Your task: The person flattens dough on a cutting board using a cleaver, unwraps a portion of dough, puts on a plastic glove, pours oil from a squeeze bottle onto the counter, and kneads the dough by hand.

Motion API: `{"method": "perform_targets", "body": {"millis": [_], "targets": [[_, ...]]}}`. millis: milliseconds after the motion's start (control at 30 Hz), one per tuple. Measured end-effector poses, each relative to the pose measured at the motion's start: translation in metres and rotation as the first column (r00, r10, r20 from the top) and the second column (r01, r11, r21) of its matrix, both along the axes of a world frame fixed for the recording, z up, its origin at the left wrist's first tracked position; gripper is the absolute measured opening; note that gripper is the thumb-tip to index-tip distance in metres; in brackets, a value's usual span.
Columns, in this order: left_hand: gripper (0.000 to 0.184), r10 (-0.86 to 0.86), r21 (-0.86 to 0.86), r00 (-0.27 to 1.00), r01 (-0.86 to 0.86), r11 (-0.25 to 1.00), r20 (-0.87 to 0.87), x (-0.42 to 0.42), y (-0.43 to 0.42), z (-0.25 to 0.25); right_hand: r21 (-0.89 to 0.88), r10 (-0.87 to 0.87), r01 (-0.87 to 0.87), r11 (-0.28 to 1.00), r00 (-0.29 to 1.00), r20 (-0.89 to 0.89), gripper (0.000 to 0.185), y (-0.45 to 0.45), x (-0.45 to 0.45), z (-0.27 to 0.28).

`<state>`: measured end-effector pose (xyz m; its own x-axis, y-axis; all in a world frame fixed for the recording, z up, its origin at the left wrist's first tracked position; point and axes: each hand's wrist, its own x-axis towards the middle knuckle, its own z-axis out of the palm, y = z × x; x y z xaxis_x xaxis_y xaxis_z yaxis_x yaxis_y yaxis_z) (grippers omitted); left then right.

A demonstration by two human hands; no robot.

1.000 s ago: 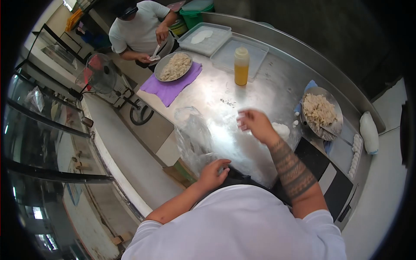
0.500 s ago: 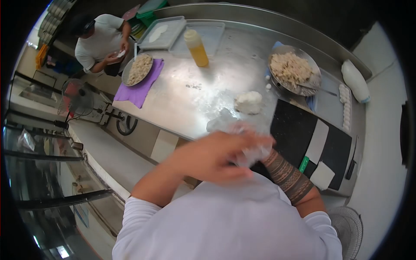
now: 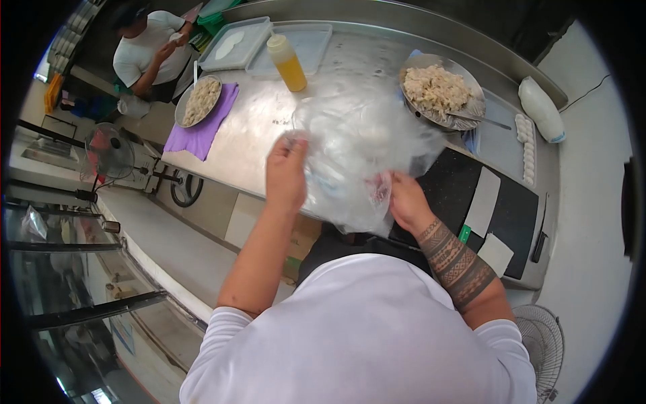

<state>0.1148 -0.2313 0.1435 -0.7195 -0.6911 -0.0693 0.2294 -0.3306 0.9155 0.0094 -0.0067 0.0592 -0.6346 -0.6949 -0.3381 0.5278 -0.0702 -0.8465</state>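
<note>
Above steel table [image 3: 252, 111], left fingers [image 3: 298, 148] and right fingers [image 3: 400, 185] gripping plastic [image 3: 353, 141], fan [image 3: 110, 153] at left

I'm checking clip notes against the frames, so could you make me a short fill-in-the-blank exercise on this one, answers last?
1. The person's bare left hand and bare ____ hand both hold a crumpled, clear plastic bag.
2. The upright plastic squeeze bottle contains liquid coloured ____.
3. The round grey bowl of pale food rests on a ____ cloth.

Missing words: right; yellow; purple.
</note>
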Motion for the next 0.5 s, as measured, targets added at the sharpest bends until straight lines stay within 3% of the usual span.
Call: {"method": "perform_targets", "body": {"millis": [33,100,200,267,333,367,400,467,500], "targets": [[0.023,0.007,-0.09,1.0,-0.008,0.996,-0.008,0.0,-0.01,0.006,0.074,0.045,-0.046,0.996,0.999,0.02,0.027,0.015,0.001,-0.02],[0.02,0.02,-0.275,0.999,-0.027,0.961,-0.03,0.005,-0.033,0.02,0.399,0.364,-0.359,0.844,0.929,0.066,0.025,0.049,-0.002,-0.018],[0.02,0.02,-0.428,0.996,0.017,0.904,0.082,0.016,-0.051,0.03,0.486,0.214,0.031,0.873,0.872,-0.44,0.031,0.066,-0.016,0.011],[0.016,0.025,-0.519,0.988,0.059,0.853,0.154,0.012,-0.037,0.044,0.263,0.047,0.195,0.945,0.714,-0.699,0.051,0.05,-0.015,0.079],[0.014,-0.033,-0.582,0.978,0.148,0.799,0.205,0.005,-0.021,0.043,0.205,0.112,0.216,0.955,0.378,-0.919,0.068,0.018,0.01,0.149],[0.016,0.015,-0.656,0.962,0.175,0.734,0.273,-0.001,-0.003,0.05,0.088,0.043,0.199,0.976,0.221,-0.974,0.073,-0.002,0.015,0.153],[0.019,-0.072,-0.645,0.967,0.218,0.733,0.245,-0.004,0.01,0.059,0.062,0.015,0.198,0.978,0.229,-0.973,0.063,-0.014,0.012,0.154],[0.024,-0.232,-0.621,0.905,0.415,0.665,0.356,-0.006,0.006,0.058,0.01,-0.039,0.197,0.98,0.244,-0.969,0.044,-0.038,0.007,0.156],[0.026,-0.219,-0.627,0.899,0.424,0.653,0.379,-0.005,-0.002,0.055,0.027,-0.056,0.203,0.979,0.392,-0.918,0.033,-0.039,-0.008,0.15]]}}
